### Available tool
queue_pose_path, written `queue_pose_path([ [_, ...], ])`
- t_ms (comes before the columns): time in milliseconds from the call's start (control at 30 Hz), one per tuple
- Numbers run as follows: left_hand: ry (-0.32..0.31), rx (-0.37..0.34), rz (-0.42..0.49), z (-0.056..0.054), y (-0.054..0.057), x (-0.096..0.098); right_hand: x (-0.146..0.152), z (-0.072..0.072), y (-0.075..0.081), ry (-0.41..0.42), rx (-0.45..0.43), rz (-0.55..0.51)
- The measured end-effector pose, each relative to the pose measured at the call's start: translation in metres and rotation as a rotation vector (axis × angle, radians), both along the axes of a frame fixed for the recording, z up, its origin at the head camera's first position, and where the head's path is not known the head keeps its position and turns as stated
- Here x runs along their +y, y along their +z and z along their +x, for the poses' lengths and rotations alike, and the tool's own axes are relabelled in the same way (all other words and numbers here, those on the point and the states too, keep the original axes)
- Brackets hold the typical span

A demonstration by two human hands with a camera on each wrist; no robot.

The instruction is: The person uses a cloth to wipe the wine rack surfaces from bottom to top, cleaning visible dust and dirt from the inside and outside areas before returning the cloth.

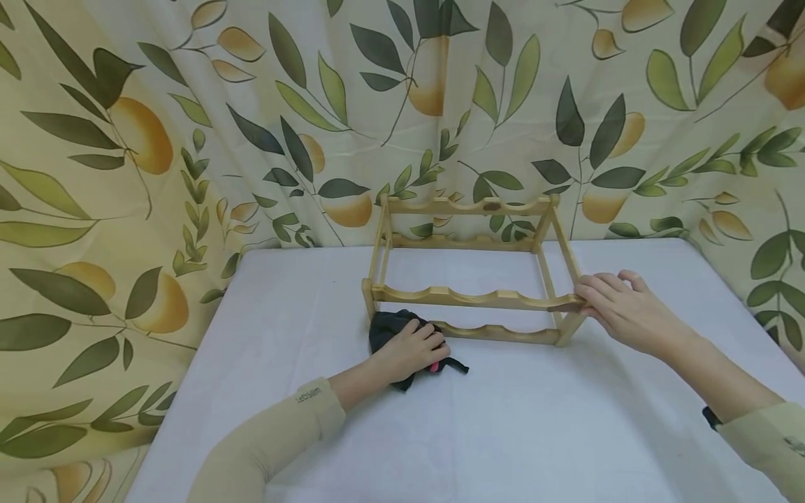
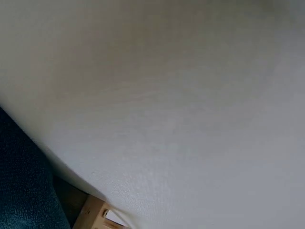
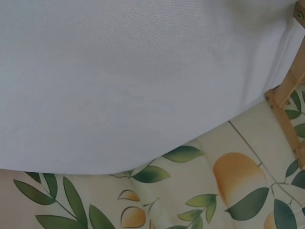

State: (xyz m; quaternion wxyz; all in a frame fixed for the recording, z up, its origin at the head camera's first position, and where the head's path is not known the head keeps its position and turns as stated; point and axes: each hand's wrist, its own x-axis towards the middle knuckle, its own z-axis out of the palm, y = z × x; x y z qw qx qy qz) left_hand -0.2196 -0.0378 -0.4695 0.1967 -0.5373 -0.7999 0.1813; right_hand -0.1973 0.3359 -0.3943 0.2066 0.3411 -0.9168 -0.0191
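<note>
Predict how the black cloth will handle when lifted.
The black cloth would probably sag, since it lies bunched under the left hand. Its narrow strip, jutting free, would likely dangle. Rolling seems unlikely, given its crumpled shape.

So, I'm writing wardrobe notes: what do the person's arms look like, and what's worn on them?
The pale khaki fabric left sleeve and matching right sleeve end short of the wrists, each with dark markings too small to read. Part of a black band shows at the right cuff.

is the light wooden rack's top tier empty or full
Empty: nothing lies across the scalloped upper rails of the light wooden rack, and white tabletop shows between them.
</note>
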Motion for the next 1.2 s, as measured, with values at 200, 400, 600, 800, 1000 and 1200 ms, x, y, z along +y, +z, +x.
queue_pose_path([
  [200,-0.008,-0.016,0.017,0.002,0.001,0.0,0.001,0.001,0.0,0.004,0.014,-0.013],
  [400,-0.103,0.081,-0.008,0.0,0.0,0.001,0.0,0.0,0.0,-0.009,0.003,-0.01],
  [600,-0.084,0.045,-0.067,-0.005,0.002,0.005,0.0,0.0,-0.001,0.003,0.002,-0.017],
  [800,-0.075,-0.03,-0.026,-0.008,0.001,0.006,0.0,-0.001,-0.001,0.016,0.013,-0.032],
  [1000,-0.097,0.02,-0.007,-0.009,-0.002,0.005,-0.002,0.0,0.0,0.007,0.004,-0.028],
  [1200,-0.108,0.059,0.012,-0.009,-0.004,0.001,-0.002,0.002,-0.001,-0.012,-0.017,-0.021],
])
